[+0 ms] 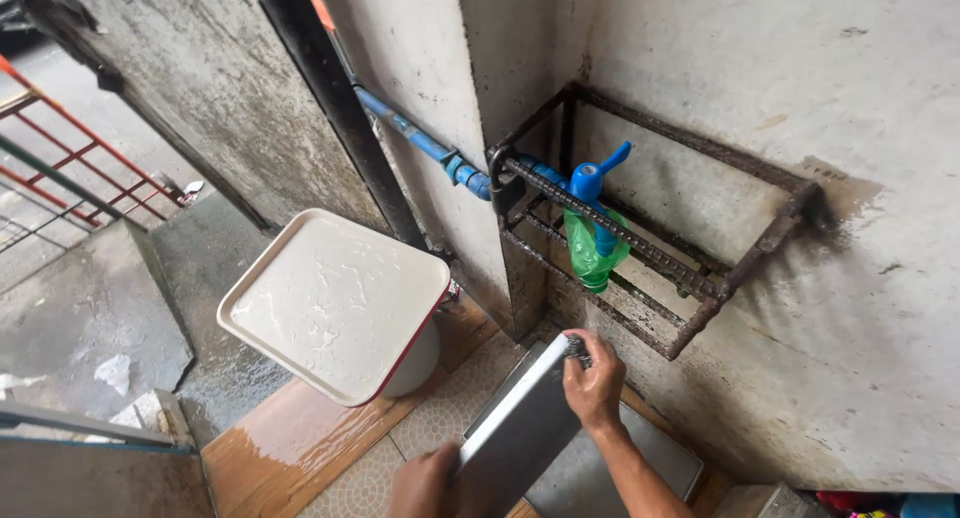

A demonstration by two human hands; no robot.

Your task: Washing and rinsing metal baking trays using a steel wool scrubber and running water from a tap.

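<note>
At lower centre a flat, rectangular grey metal tray (520,428) tilts under the blue plastic tap (592,183); right hand (594,378) fingers curl closed over its top edge; left hand (425,483) grips its lower end; wet cream square lid (335,303) at left.

Outdoor home wash corner: blue tap (588,178), stained concrete wall (800,98), wet tiles (440,408).

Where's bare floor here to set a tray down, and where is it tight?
Free: the wet brown tiles in front of the white tray, and the patterned tiles between that tray and the metal tray held by the left hand and right hand. Crowded: under the blue tap in its rusty cage, where another metal sheet lies.
</note>
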